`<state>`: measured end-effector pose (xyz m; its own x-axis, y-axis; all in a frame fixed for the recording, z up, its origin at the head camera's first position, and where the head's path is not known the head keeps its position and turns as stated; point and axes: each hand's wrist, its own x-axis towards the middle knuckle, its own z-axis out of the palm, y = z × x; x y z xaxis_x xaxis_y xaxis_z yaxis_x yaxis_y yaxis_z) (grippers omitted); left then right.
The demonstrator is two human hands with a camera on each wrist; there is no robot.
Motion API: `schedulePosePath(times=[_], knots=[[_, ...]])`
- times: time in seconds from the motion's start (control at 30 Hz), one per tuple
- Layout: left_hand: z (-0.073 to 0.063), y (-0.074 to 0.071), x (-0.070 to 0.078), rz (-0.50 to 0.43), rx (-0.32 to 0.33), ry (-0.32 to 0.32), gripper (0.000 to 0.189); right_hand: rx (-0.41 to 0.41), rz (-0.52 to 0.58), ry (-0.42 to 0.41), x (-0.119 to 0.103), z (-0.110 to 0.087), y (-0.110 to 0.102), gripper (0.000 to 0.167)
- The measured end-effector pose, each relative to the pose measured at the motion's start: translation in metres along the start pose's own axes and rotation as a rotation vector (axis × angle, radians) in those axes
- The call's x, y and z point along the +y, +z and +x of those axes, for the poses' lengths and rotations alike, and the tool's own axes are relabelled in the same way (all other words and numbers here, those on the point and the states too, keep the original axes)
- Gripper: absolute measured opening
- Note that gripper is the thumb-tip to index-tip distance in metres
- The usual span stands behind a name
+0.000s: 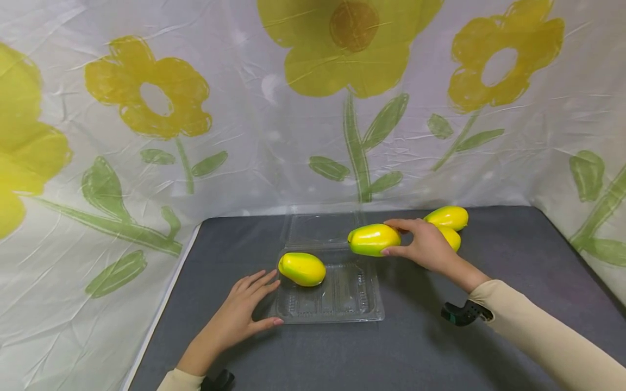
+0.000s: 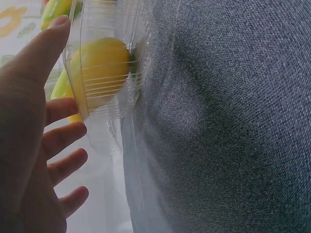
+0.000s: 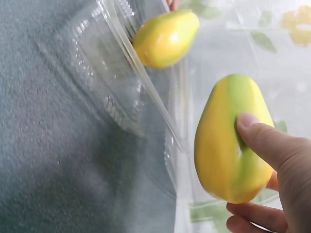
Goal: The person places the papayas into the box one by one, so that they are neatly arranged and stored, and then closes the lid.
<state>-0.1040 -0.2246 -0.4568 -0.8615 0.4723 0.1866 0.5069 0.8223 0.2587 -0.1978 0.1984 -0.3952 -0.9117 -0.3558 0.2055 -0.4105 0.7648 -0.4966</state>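
Two yellow fruits (image 1: 448, 218) behind right grip (image 1: 426, 245)

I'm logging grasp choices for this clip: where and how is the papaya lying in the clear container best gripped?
Probably across the rounded middle of the papaya, from above, thumb on the near side and fingers on the far side. It lies lengthwise roughly left to right, so that spans its shorter width. Its left end sits near the clear container's left edge, leaving less room there.

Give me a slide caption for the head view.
The right hand holds a papaya near the open plastic clamshell; another papaya lies inside by the left hand.
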Motion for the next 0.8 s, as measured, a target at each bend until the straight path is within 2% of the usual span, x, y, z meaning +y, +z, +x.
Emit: schedulePosePath(times=[0.33,0.5,0.8], knots=[[0.001,0.001,0.000,-0.004,-0.008,0.000,0.083,0.005,0.064,-0.008,-0.006,-0.001,0.009,0.069],[0.001,0.001,0.000,0.001,-0.004,0.001,0.082,0.007,0.070,-0.012,-0.012,-0.001,0.014,0.068],[0.001,-0.001,0.001,-0.010,-0.037,-0.024,0.083,0.037,0.056,0.017,-0.022,0.000,0.025,0.063]])
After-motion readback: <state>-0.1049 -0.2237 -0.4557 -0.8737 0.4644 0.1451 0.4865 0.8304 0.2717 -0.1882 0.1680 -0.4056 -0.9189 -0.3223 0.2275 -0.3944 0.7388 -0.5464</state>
